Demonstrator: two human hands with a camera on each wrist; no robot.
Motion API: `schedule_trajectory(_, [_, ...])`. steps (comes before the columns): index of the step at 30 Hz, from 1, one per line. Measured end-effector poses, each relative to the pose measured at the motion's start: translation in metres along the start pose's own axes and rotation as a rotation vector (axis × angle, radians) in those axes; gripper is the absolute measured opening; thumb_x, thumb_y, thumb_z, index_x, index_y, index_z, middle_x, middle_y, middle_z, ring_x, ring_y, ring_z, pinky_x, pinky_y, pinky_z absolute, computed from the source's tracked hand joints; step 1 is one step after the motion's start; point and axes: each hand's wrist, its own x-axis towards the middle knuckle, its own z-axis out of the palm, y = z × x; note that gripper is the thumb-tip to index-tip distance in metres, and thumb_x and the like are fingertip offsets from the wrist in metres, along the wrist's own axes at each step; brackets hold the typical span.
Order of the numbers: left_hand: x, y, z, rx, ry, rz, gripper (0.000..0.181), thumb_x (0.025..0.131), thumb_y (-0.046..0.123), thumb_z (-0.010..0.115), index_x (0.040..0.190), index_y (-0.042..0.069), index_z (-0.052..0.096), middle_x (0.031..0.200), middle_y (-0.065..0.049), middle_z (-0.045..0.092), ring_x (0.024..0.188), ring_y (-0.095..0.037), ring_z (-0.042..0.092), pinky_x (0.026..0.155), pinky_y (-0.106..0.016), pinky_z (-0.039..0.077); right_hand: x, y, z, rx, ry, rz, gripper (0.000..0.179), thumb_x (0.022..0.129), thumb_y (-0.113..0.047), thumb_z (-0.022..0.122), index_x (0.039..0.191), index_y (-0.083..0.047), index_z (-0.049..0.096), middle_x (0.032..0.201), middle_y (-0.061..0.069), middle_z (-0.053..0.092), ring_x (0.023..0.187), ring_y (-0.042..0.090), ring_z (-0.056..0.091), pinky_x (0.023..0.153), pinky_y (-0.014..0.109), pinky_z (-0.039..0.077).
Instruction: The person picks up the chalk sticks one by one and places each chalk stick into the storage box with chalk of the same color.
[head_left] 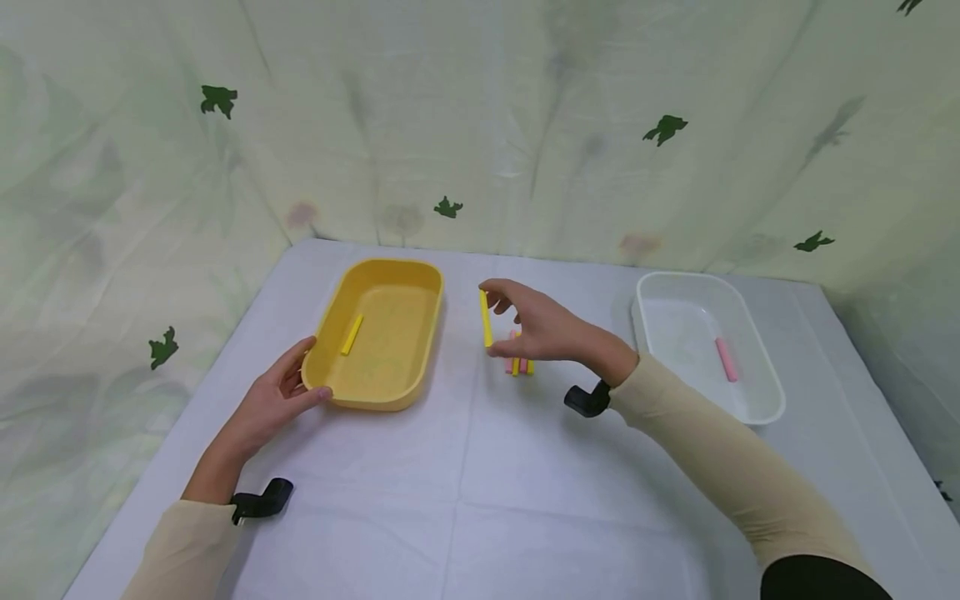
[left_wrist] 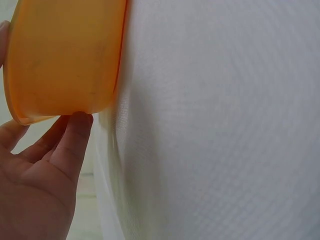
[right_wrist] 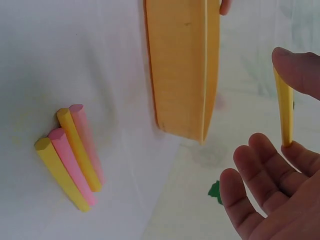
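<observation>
My right hand [head_left: 551, 325] pinches a yellow six-sided stick [right_wrist: 284, 112] by its two ends, between thumb and index finger, above the tablecloth. The other fingers of that hand are spread apart from the stick. Below it, several pink and yellow sticks [right_wrist: 75, 155] lie side by side on the cloth. My left hand [head_left: 273, 396] holds the near left corner of a yellow tub [head_left: 382, 400], thumb at the near rim and fingers along the left side. One yellow stick [head_left: 352, 335] lies inside this tub.
A white tub [head_left: 765, 367] stands at the right side of the table, with a pink stick [head_left: 726, 359] in it. Behind the table hangs a pale curtain [head_left: 480, 125] with green leaf shapes. A white cloth [head_left: 450, 517] covers the table.
</observation>
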Motion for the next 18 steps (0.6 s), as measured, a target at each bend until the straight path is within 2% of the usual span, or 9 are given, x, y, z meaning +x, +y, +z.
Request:
schedule_trajectory(13, [-0.002, 0.000, -0.002, 0.013, 0.002, -0.013, 0.094, 0.093, 0.034, 0.070, 0.161, 0.017, 0.009, 0.166, -0.017, 0.019, 0.148, -0.041, 0.031, 0.099, -0.005, 0.042, 0.038, -0.020, 0.010, 0.002, -0.067, -0.008, 0.083, 0.083, -0.026, 0.079, 0.151, -0.010, 0.035, 0.137, 0.007, 0.055, 0.123, 0.021, 0.054, 0.101, 0.041, 0.051])
schedule_trajectory(18, [0.000, -0.002, -0.002, -0.007, 0.001, -0.008, 0.093, 0.093, 0.032, 0.070, 0.161, 0.016, 0.010, 0.165, -0.017, 0.021, 0.148, -0.041, 0.031, 0.097, -0.001, 0.041, 0.052, -0.025, 0.012, -0.026, -0.100, 0.006, 0.084, 0.084, -0.027, 0.079, 0.152, -0.009, 0.034, 0.139, 0.007, 0.055, 0.123, 0.022, 0.055, 0.107, 0.038, 0.048])
